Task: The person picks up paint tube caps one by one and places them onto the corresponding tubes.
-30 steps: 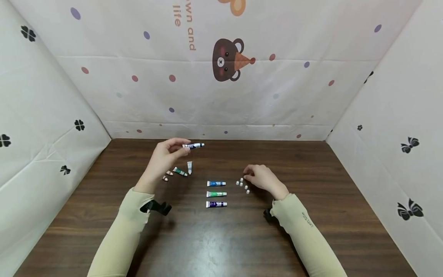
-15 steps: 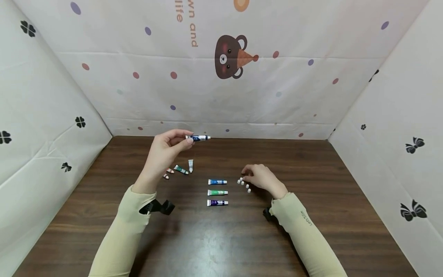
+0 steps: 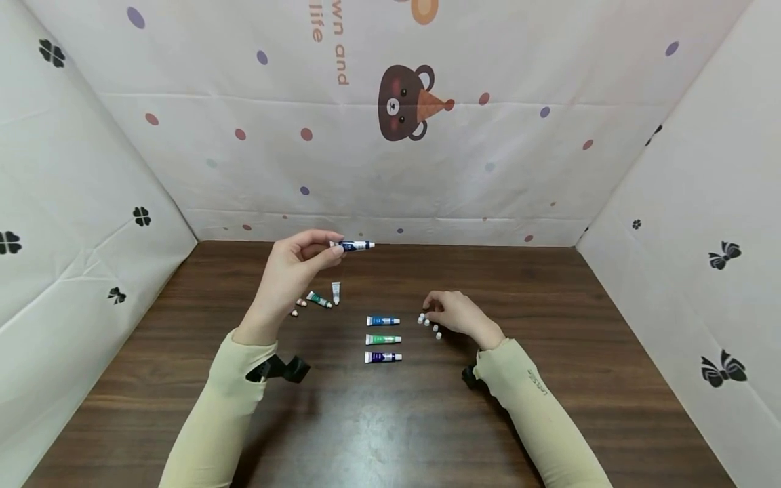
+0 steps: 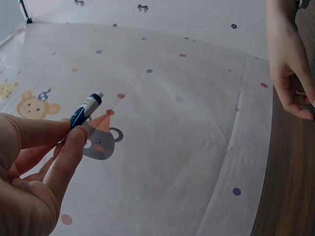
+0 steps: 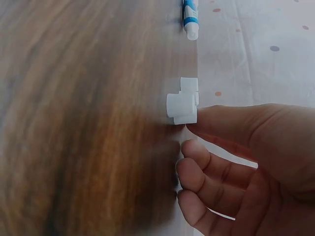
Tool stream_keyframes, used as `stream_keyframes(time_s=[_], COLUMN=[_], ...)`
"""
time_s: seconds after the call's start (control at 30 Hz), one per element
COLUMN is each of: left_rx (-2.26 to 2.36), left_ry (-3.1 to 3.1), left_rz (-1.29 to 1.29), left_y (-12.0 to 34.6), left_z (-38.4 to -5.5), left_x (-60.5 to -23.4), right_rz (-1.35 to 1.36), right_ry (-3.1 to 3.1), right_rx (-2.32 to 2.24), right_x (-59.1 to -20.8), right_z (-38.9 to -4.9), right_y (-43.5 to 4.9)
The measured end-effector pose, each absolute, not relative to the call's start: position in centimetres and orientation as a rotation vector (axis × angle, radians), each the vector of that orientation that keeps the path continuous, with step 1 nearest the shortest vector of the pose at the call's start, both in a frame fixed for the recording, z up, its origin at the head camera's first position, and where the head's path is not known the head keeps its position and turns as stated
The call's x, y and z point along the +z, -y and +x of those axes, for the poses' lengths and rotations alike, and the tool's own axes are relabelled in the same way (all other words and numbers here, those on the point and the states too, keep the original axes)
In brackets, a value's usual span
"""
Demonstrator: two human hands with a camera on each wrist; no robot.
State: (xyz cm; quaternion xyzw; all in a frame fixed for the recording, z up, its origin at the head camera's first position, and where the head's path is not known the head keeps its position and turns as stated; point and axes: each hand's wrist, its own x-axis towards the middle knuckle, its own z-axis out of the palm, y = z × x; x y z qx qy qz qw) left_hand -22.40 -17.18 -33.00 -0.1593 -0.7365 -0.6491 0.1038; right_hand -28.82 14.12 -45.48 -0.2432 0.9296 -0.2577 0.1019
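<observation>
My left hand (image 3: 293, 274) is raised above the far part of the table and pinches a dark blue paint tube (image 3: 356, 245) between thumb and fingers. The tube's narrow end points right; the left wrist view shows the tube (image 4: 86, 109) tilted up. My right hand (image 3: 457, 313) is low over the table by several small white caps (image 3: 427, 322). In the right wrist view, its thumb reaches the edge of the clustered caps (image 5: 181, 105), while the other fingers bend loosely below. No finger visibly grips a cap from the opposite side.
Between the hands lie a blue tube (image 3: 382, 320), a green tube (image 3: 383, 339) and a purple tube (image 3: 383, 357) in a column. A white tube (image 3: 336, 293), a dark green tube (image 3: 319, 299) and others partly hidden lie beside my left forearm. Printed cloth walls surround the wooden table (image 3: 518, 278).
My left hand has moved up and slightly right with the dark blue tube. My right hand has shifted slightly left, and the cap at its thumb has moved left among the others.
</observation>
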Motion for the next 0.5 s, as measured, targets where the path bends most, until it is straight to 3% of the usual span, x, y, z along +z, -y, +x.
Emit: stream_keyframes(time_s=[0.5], left_rx=[-1.935], left_ry=[2.166], left_rz=[-0.46], left_y=[17.29], left_z=[-22.09], left_x=[-33.26], right_rz=[-0.735], right_ry=[-2.673], right_rx=[-0.802], right_x=[-45.48], right_z=[-29.25], right_y=[-14.44])
